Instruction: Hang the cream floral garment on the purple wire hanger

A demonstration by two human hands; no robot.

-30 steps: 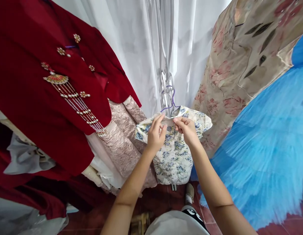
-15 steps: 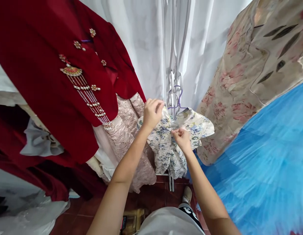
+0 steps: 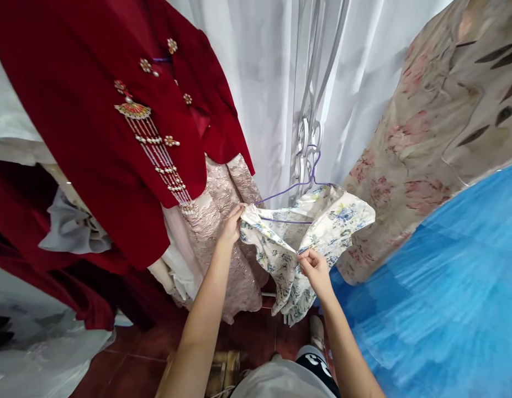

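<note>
Pinching the floral dress with both hands here: my left hand grips its edge at 9 o'clock, my right hand is closed on the fabric at 6. It's half off a purple hanger hooked on white ironwork. Red beaded jacket hangs at 10 o'clock, blue tulle at 4.

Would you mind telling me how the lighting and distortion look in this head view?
Head view: bright daylight glows through the white curtain, nearly washing it out; wide-angle distortion bends the red garment and blue tulle at the edges; the small floral dress and both hands, left and right, are sharp.
</note>
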